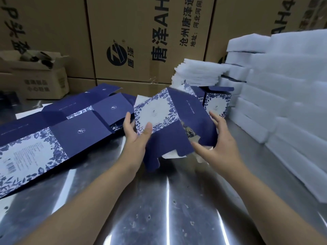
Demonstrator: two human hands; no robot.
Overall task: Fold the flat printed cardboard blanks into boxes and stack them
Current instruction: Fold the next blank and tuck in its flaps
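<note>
Left hand [136,137] pinches the half-folded box [159,110], thumb on front; right hand [218,144] presses straight fingers to its navy side, above the steel table [177,200]. I can't read the blurred box print. Cartons [145,32] behind read "唐泽AH", cropped at top.

"唐泽AH", "沧州唐泽" and "地址:河北" on the brown carton [148,39]

A half-folded box [169,121] is held tilted above the shiny metal table [177,209]. The left hand [136,137] pinches its floral panel, and the right hand [219,145] lays straight fingers [214,119] against its blue side. Flat blanks [53,131] lie to the left. A finished box [216,101] stands far right beside white foam stacks [283,94]. Brown cartons [141,32] wall the far side.
</note>
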